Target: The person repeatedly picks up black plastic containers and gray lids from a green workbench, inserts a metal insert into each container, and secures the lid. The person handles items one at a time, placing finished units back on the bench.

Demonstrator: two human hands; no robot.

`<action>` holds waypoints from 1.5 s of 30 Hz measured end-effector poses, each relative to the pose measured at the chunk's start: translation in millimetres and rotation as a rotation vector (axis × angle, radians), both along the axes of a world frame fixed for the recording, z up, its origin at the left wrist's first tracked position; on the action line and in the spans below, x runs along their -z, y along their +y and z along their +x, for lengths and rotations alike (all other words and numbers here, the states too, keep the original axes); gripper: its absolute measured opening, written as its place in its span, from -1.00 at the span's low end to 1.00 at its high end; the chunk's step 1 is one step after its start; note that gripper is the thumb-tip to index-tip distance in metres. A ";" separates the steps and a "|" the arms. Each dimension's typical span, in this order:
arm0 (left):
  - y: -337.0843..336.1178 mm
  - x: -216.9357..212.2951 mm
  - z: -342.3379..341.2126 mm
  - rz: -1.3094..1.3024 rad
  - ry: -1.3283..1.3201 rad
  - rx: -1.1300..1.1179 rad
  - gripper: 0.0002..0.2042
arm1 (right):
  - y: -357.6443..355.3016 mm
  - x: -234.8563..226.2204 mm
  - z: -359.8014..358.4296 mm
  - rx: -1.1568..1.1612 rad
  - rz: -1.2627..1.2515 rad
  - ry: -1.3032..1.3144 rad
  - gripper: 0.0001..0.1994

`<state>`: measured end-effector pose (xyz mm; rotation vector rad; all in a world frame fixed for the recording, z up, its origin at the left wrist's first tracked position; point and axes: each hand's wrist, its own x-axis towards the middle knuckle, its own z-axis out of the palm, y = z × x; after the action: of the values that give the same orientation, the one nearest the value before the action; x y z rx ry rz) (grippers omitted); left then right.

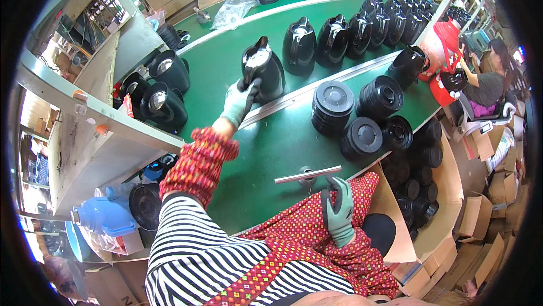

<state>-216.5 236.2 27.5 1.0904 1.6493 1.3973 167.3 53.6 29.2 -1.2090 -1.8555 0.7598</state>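
Two gloved hands at work: the left hand is clamped on the handle of a black kettle at twelve o'clock on the green tabletop, beside the raised divider rail. The right hand hangs low at five o'clock, fingers loosely apart, pinching nothing, just under a metal strip. Risk, judging by the reach: a drag could catch the kettle's base on that rail and tip it. Stacked black lids crowd two o'clock; open green lies at the centre.
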 end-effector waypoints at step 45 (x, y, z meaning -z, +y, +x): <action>-204.1 -127.4 97.8 0.487 0.992 0.685 -0.57 | 49.7 -99.9 -52.9 -0.148 -0.786 0.591 -0.30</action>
<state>-118.7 32.1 154.9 2.6237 1.2487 0.8081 114.4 103.3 129.1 -1.1095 -1.1725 1.8150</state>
